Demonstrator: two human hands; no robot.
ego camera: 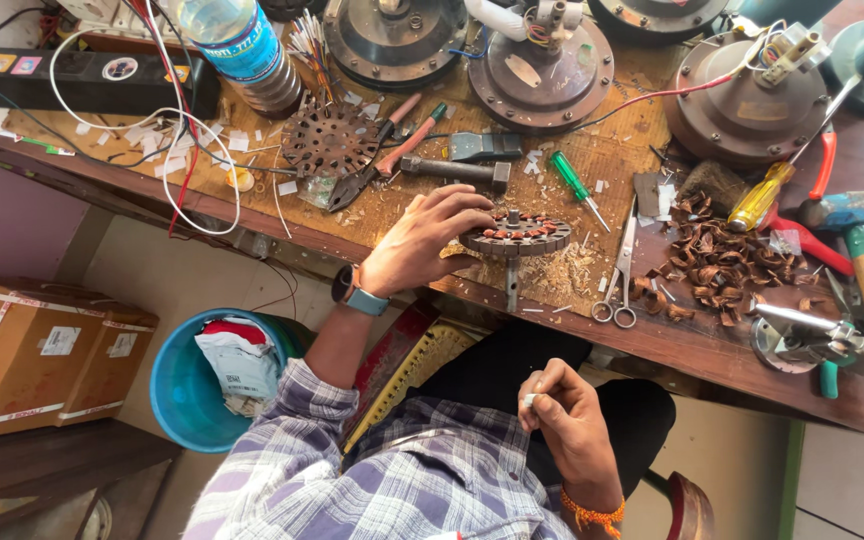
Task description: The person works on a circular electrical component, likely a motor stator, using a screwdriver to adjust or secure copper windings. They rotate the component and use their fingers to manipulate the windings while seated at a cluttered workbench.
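Left hand [422, 243] on stator [515, 234], lying flat

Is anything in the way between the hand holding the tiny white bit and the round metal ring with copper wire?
Nothing visible blocks it. The right hand hangs over the lap; only open air and the bench edge separate it from the ring, which the left hand grips.

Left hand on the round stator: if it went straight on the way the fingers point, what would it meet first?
The left hand points right across the stator. Past its far rim, the scissors probably come first, though the depth is hard to judge.
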